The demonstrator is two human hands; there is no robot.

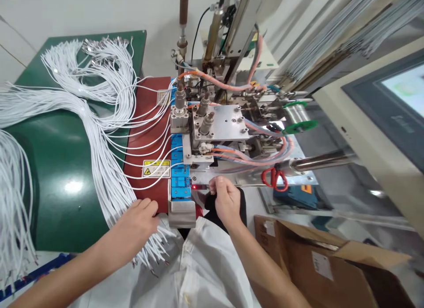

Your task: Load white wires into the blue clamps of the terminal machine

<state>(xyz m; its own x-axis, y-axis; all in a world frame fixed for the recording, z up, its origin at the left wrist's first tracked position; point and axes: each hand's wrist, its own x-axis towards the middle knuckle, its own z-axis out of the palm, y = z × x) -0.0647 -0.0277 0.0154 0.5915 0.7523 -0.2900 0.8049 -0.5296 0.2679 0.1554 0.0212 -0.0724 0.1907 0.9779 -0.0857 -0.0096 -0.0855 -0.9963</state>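
My left hand (141, 222) has its fingers curled at the front edge of the red-brown plate (145, 118), over the lower end of a bundle of white cables (96, 153). What its fingertips hold, if anything, is hidden. My right hand (227, 200) is closed beside the machine's front edge, near a small red light; I cannot make out anything in its fingers. Between the hands runs a row of blue clamp blocks (180, 182), ending at a bent metal guard (183, 213). Several single white cables reach from the bundle across the plate to the blue blocks.
A green table (59, 202) at left carries more white cables. Behind the blocks stands the machine with its metal plate (227, 122) and hoses. Red-handled scissors (274, 179) and a wire spool (300, 117) are to the right. A cardboard box (304, 264) sits below the screen panel (374, 96).
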